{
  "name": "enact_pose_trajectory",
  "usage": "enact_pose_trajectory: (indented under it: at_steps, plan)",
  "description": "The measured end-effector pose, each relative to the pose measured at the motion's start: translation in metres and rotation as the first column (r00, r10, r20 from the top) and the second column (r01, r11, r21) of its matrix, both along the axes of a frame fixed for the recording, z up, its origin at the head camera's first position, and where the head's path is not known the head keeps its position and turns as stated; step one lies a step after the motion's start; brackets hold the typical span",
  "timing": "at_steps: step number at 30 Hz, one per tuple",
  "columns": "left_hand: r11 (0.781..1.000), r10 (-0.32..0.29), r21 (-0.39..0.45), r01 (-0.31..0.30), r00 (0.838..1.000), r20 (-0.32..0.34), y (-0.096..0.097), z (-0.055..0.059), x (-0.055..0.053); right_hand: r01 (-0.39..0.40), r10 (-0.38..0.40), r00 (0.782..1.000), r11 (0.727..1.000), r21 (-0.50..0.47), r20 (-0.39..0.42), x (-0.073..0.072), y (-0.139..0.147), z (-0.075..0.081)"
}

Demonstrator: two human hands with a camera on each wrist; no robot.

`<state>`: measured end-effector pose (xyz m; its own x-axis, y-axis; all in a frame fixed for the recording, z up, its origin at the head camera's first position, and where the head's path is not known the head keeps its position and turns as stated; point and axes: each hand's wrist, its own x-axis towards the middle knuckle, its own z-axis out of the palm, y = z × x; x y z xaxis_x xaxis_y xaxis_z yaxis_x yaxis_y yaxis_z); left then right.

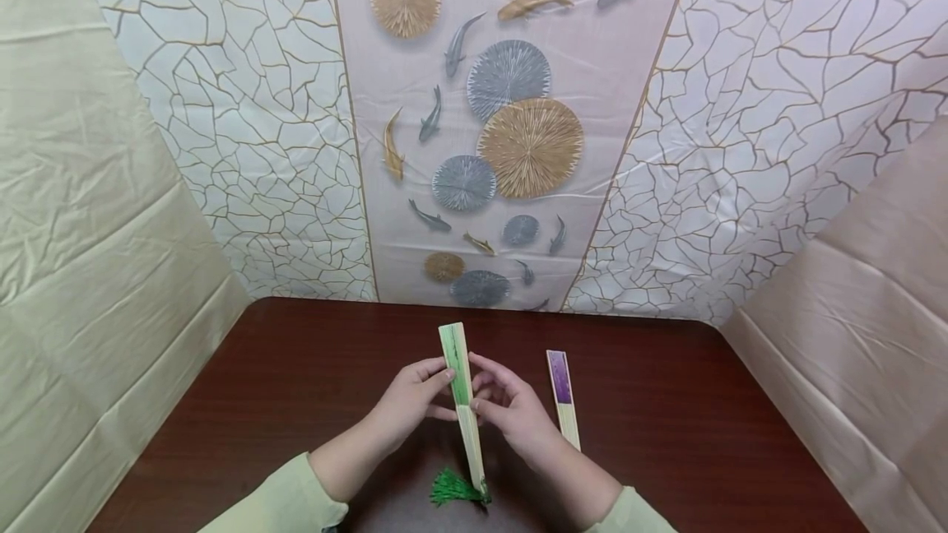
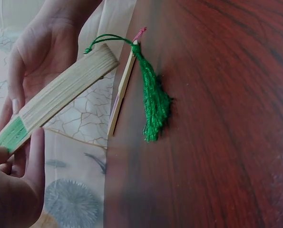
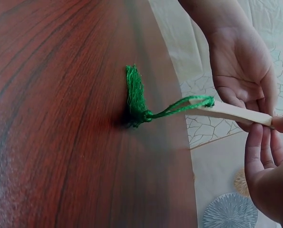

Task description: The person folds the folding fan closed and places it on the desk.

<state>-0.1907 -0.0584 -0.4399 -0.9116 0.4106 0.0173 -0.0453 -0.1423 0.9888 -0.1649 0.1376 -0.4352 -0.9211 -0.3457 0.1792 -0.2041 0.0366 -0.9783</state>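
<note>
A folded hand fan (image 1: 470,442) with pale wooden ribs and a green upper part is held up over the table. My left hand (image 1: 410,393) grips its green part from the left, thumb across the front. From the right, my right hand (image 1: 518,414) pinches the fan's edge near where green meets wood, with fingers curled behind. In the left wrist view the stacked ribs (image 2: 67,85) lie closed together. A green tassel (image 3: 137,92) hangs by a looped cord from the narrow end and lies against the tabletop.
A second folded fan (image 1: 560,377), purple with pale ribs, lies on the dark reddish-brown table (image 1: 311,360) right of my right hand. Its pink cord (image 2: 140,33) shows in the left wrist view. Patterned cloth (image 1: 474,130) hangs behind the table, and plain beige cloth (image 1: 81,212) hangs at the sides.
</note>
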Motion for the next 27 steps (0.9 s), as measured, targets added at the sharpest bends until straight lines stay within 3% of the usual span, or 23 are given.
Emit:
enact_pose_trajectory:
  at_steps: [5,20,27]
  plan:
    - [1.000,-0.009,0.019,0.009,1.000,0.016,-0.002,-0.001,-0.001,0.004,-0.003,0.999,1.000,-0.002,0.034,-0.001,0.000,0.000]
    - [0.994,0.111,0.015,-0.112,0.991,0.074,-0.004,-0.005,-0.013,-0.069,0.064,0.982,0.997,0.018,0.178,0.004,0.001,-0.008]
    - [0.989,0.148,-0.005,-0.148,0.987,0.066,0.000,-0.011,-0.020,-0.037,0.025,0.974,0.998,0.047,0.225,0.003,0.001,-0.013]
